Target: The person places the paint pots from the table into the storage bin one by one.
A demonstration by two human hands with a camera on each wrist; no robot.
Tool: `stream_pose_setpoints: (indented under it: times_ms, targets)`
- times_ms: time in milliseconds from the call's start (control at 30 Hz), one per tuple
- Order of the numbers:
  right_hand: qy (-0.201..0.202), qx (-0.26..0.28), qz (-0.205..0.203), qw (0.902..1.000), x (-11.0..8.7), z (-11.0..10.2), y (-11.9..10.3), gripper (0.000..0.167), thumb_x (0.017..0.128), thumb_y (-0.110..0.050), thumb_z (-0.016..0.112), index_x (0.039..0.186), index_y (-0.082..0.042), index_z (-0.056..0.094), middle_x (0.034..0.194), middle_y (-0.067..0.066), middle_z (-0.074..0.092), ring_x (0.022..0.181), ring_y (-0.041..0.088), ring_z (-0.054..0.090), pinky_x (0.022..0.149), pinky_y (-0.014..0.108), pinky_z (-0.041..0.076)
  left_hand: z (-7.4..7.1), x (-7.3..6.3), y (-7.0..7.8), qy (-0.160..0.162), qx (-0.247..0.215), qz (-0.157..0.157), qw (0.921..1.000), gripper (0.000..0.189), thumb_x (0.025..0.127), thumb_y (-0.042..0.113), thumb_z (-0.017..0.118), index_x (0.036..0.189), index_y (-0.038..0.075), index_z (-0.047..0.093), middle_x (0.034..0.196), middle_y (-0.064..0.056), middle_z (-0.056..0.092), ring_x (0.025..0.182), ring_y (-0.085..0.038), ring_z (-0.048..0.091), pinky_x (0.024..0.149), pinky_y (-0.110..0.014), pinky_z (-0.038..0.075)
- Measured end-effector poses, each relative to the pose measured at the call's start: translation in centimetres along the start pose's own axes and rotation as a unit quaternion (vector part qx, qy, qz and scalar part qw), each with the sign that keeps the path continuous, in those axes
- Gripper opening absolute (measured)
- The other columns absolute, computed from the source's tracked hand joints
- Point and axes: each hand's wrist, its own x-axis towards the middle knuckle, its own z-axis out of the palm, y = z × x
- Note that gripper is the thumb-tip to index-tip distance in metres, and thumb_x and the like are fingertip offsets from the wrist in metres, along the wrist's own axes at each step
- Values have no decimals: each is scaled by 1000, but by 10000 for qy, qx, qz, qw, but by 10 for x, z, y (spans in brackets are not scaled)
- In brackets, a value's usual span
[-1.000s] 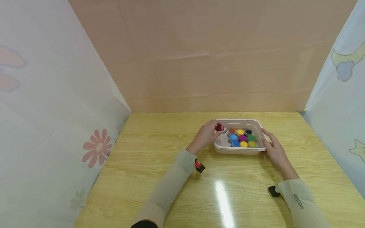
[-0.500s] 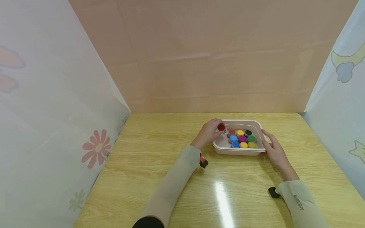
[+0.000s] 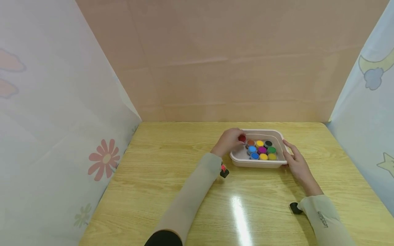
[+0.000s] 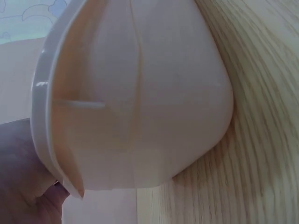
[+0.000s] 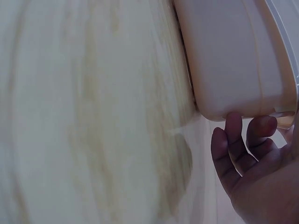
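Observation:
In the head view, my left hand (image 3: 229,140) reaches over the left rim of a pale pink plastic tray (image 3: 258,164). Between thumb and fingers it pinches a small paint jar with a red lid (image 3: 242,138), low in the back left of the tray; whether the jar touches the floor I cannot tell. My right hand (image 3: 298,167) grips the tray's right end, thumb near the rim. In the right wrist view its curled fingers (image 5: 233,128) touch the tray's outer wall (image 5: 229,56). The left wrist view shows the left hand (image 4: 23,172) at the rim; the red jar is hidden there.
Several paint jars stand in rows in the tray, among them a purple one (image 3: 262,150), a black one (image 3: 268,144) and a light blue one (image 3: 252,149). The wooden table (image 3: 172,164) meets a brown backdrop (image 3: 197,85) behind the tray.
My left hand has moved right, bringing the red-lidded jar from tilted to lid-up, closer to the orange-brown jar. The right hand and tray stay almost in place.

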Motion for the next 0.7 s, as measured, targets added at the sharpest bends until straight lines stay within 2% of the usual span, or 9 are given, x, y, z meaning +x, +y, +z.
stream_pose_setpoints:
  times_ms: [133,367,467,700]
  targets:
    - [-32,35,-4,10000,1,1,2,58,114,-32,35,165,-10,19,142,43,47,83,-10,56,68,20,53,3,5,6,-106,426,-123,9990,29,95,26,77,124,21,74,111,8,71,99,-7,61,94,-21,51]
    - [-19,73,26,10000,-1,1,0,59,113,-36,35,166,-14,19,141,42,50,83,-9,56,68,20,53,12,10,9,-128,1152,-47,9932,18,96,30,76,114,26,75,105,12,71,95,-6,60,92,-23,50]
    - [25,67,15,10000,-1,1,0,59,113,-36,36,166,-14,20,135,42,54,80,-7,57,67,21,52,16,11,9,-113,1298,-49,9915,20,96,32,76,115,27,74,107,14,72,97,-5,61,94,-25,49]
    - [-38,22,82,10000,0,-1,0,60,113,-39,35,166,-16,19,140,42,51,83,-10,56,69,19,52,18,12,11,-131,1248,-204,9919,23,95,33,77,118,29,75,112,15,73,104,-5,63,102,-27,47]
